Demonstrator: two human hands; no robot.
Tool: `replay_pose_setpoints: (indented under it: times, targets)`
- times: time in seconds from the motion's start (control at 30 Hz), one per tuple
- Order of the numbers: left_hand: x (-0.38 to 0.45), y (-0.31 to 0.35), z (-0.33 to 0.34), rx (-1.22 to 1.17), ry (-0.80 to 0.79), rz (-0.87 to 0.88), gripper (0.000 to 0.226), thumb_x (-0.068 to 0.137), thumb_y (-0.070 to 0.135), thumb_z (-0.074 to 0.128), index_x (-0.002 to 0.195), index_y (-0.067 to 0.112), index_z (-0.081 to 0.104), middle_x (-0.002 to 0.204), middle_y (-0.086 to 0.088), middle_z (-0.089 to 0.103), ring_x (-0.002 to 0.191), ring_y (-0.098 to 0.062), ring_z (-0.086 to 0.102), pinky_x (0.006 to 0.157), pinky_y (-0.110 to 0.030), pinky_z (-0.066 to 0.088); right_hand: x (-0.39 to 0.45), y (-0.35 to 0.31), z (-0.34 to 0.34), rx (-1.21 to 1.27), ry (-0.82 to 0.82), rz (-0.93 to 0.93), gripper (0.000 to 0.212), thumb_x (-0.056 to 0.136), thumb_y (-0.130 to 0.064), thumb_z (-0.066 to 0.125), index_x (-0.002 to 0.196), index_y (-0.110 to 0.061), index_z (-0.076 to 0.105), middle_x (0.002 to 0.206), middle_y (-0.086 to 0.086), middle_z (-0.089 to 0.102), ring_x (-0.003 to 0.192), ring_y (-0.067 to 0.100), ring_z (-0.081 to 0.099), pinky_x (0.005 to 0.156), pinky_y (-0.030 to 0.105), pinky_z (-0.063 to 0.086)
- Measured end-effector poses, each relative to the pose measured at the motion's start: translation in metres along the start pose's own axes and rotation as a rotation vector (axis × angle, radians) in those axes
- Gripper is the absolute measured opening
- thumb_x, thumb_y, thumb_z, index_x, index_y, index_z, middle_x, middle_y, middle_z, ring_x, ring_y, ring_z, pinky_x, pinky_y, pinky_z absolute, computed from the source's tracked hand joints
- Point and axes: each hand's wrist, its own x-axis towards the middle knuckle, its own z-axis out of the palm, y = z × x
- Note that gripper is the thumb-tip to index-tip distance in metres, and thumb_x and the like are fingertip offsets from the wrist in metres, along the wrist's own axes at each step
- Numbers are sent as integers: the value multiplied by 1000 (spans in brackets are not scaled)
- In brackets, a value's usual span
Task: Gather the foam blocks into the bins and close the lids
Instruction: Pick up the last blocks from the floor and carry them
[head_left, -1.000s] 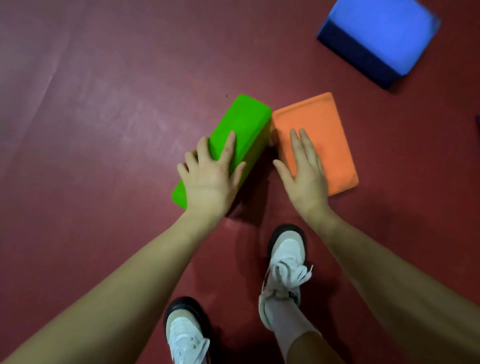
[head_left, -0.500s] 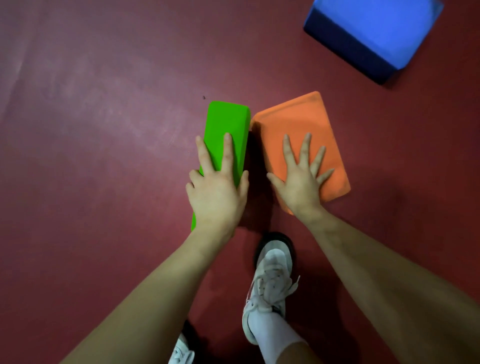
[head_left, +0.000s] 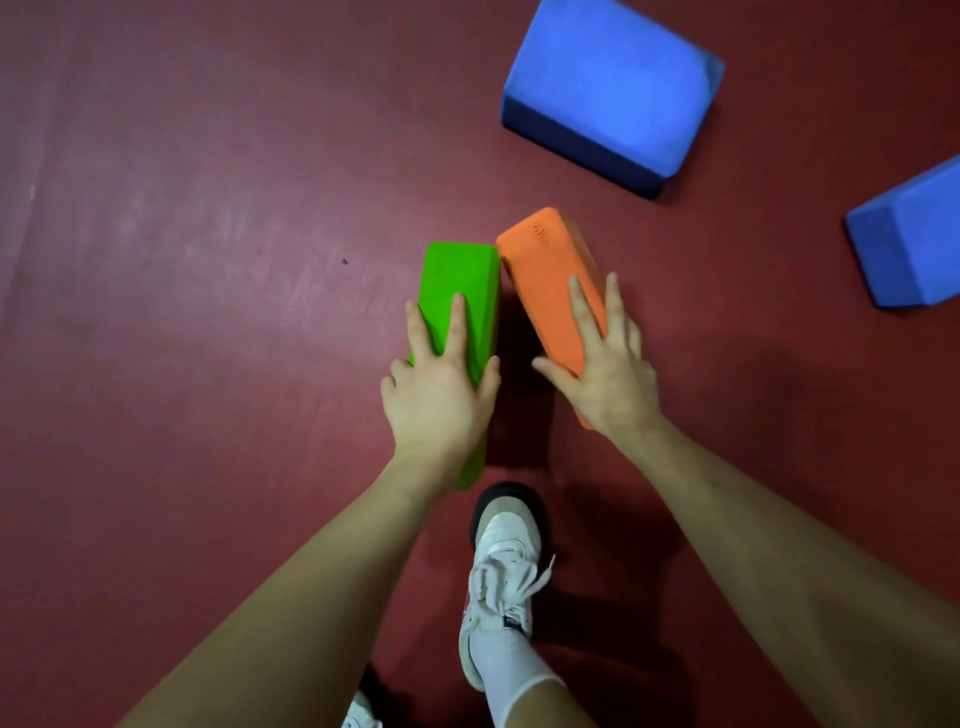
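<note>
we've got both of our hands down on blocks at once. our left hand (head_left: 435, 395) grips the green foam block (head_left: 460, 296), fingers laid along its top face and the thumb hooked over its right edge. our right hand (head_left: 605, 371) grips the orange foam block (head_left: 545, 270), fingers stretched up its top, thumb tucked against the near left side. both blocks stand on a narrow long side on the dark red floor mat (head_left: 208, 312), running away from us, and their far corners touch while the near ends splay apart with a shadowed gap between.

further out, up and to the right, a large blue foam block (head_left: 613, 85) lies flat on the mat, well apart from the pair we hold. a second blue foam block (head_left: 914, 239) sits at the right edge, cut off by the frame.

just below the green block we see our white sneaker (head_left: 504, 566) with a black toe cap and loose laces, white sock above it. a sliver of the other shoe (head_left: 361, 714) peeks in at the bottom edge.
</note>
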Motion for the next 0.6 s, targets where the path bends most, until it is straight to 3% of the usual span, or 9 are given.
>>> replay_pose_setpoints:
  times: [0.07, 0.1, 0.27, 0.6]
  targets:
    - [2, 2, -1, 3, 4, 12, 72, 93, 57, 40, 152, 37, 4, 160, -11, 1, 112, -41, 50, 93, -43, 40, 0, 1, 1, -52, -53, 12, 113, 74, -50, 75, 149, -45, -10, 161, 0, -9, 136, 34, 28, 93, 52, 48]
    - [2, 1, -1, 9, 2, 11, 72, 93, 57, 40, 152, 37, 4, 160, -11, 2, 112, -41, 50, 93, -44, 40, -1, 1, 1, -55, -59, 8, 114, 74, -46, 76, 149, -44, -9, 161, -1, -9, 134, 35, 30, 92, 51, 49]
    - [-18, -9, -21, 25, 9, -1, 71, 94, 55, 40, 152, 36, 5, 160, -12, 2, 112, -42, 50, 93, -44, 39, -19, -13, -25, -30, -20, -36, 89, 83, -44, 66, 152, -39, 10, 162, -1, -5, 121, 35, 43, 78, 42, 48]
    - [-141, -38, -153, -14, 40, 6, 71, 92, 57, 42, 151, 40, 6, 160, -7, 1, 116, -41, 49, 94, -43, 40, -138, -113, -147, -41, 43, -120, 79, 85, -49, 60, 151, -39, 18, 162, -8, -3, 120, 37, 45, 80, 40, 46]
